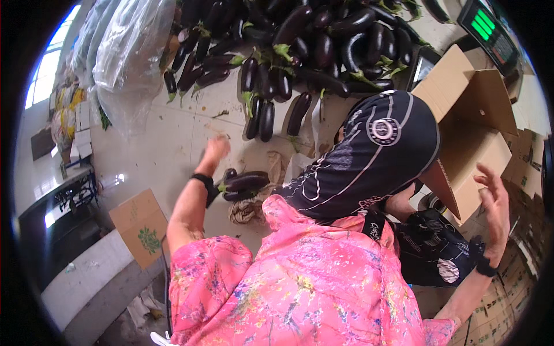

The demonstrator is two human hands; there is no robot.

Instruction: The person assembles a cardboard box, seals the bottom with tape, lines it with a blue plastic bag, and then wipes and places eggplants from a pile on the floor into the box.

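Note:
My left hand (216,149) hovers over the pale tiled floor, left of centre and somewhat blurred; I cannot tell whether its fingers hold anything. Just below it, a few loose eggplants (246,181) lie against a crumpled brown cloth (244,212). At the right, my right hand (493,199) is raised beside an open cardboard box (471,147), its fingers apart and nothing in them. The box's flaps stand out, and its inside is partly visible. Beyond my bent knee in patterned black cloth (385,151) spreads a large heap of dark eggplants (324,47) with green stems.
A digital scale display (484,28) glows green at the upper right. Clear plastic bags (130,60) hang at the upper left. A cardboard piece (140,229) with a green plant print leans at the left. Stacked flattened cardboard (493,298) lies at the lower right.

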